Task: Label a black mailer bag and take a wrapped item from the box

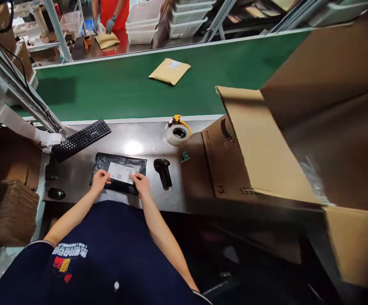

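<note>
A black plastic mailer bag [101, 162] lies flat on the metal table in front of me. On top of it is a white printed shipping label [119, 171]. My left hand [100, 180] pinches the label's left end, thumb and fingertips together. At the label's right end, my right hand [141, 184] pinches its edge in the same way. I cannot tell whether the label is stuck down. A black barcode scanner [163, 171] rests just right of the bag.
Left of the bag are a keyboard [81, 139] and a mouse [56, 193]. A tape dispenser [179, 132] stands behind the scanner. A large open carton [266, 144] takes up the right side. Beyond runs a green conveyor belt [107, 91] carrying a padded envelope [170, 71]; a gloved person works across it.
</note>
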Tool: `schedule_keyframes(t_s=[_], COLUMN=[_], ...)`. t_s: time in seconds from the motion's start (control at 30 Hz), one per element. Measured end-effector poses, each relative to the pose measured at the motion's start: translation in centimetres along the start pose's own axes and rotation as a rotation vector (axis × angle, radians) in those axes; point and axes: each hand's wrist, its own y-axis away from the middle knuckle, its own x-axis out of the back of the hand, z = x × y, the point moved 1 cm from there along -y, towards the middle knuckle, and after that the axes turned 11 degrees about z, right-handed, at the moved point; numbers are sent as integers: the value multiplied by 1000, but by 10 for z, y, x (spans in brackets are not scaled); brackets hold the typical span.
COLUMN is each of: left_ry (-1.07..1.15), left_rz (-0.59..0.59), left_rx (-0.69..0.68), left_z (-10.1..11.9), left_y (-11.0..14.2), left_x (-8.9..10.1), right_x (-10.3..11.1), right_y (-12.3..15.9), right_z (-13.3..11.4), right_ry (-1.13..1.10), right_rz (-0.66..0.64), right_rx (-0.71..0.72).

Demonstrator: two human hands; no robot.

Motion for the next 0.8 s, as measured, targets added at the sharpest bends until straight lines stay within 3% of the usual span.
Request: schedule_keyframes(t_s=[0.17,0.33,0.4,0.47,0.57,0.7,0.8], left_ry=[-435,-755,-789,-862,-1066,-1171,-1178], left_rz=[48,-60,-170,-307,-425,-376,-334], left_rx=[-62,-294,-440,-629,-862,-925,-987], left_z=[-49,-60,-59,-61,-69,-82,-84], left_y=[-26,-29,-30,-34,-44,-57,-60], left_x=[0,-6,-13,-21,-29,-27,-29], right_x=[-22,-21,-22,-25,-25,2,28], right_y=[-8,-5,-4,-4,-10,-13,-8], right_z=[19,39,48,57,68,76,77], right_ry=[358,842,988,1078,1170,1204,1152], right_rz=[148,169,59,-131,-229,-100,56], right_rx=[201,571,758,870,835,700,518])
